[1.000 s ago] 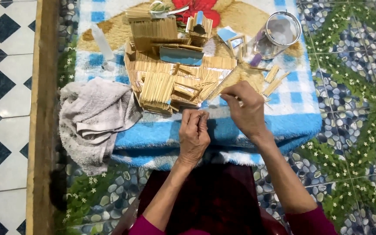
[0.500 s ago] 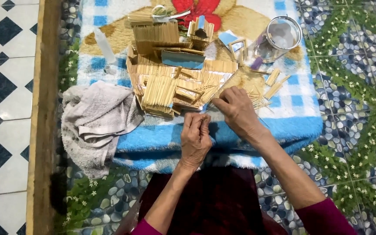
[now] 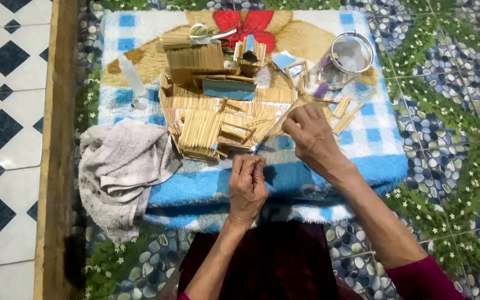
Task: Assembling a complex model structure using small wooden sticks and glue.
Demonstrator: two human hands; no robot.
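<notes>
— Head view: my left hand (image 3: pixel 247 186) curls narrow, pinching something I cannot tell, just before the stick pile (image 3: pixel 218 119).
— My right hand (image 3: pixel 312 139) pinches one thin stick (image 3: pixel 282 123) at the pile's edge, on the towel (image 3: pixel 384 150).

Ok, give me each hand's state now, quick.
Left hand: fingers curled shut; contents cannot be told.
Right hand: pinching a thin wooden stick.

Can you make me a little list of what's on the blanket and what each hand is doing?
surface: blue checked blanket with a red flower
pile: wooden stick panels stacked in the middle
left hand: curled shut near the blanket's front edge; cannot tell what it holds
right hand: reaching into the loose wooden sticks
left side: grey towel, small clear bottle
top right: round metal container
</notes>
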